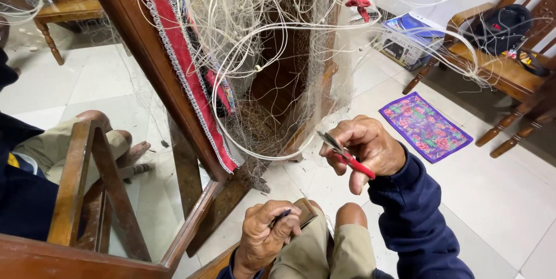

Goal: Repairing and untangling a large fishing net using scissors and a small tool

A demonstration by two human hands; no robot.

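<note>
right hand [365, 149] grips red-handled scissors [346, 155] beside the tangled fishing net [260, 53] — left hand [267, 234] closed on a small dark tool [282, 215] at the knee, mid-mending, a trimming step by the look.

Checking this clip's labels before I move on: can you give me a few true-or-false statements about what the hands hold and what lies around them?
1. The right hand holds red-handled scissors. True.
2. The left hand rests on the floor. False: it rests on the person's knee, gripping a small dark object.
3. A tangled pale fishing net hangs over the wooden frame. True.
4. The purple floral mat lies on a chair. False: it lies on the white tiled floor.
</note>
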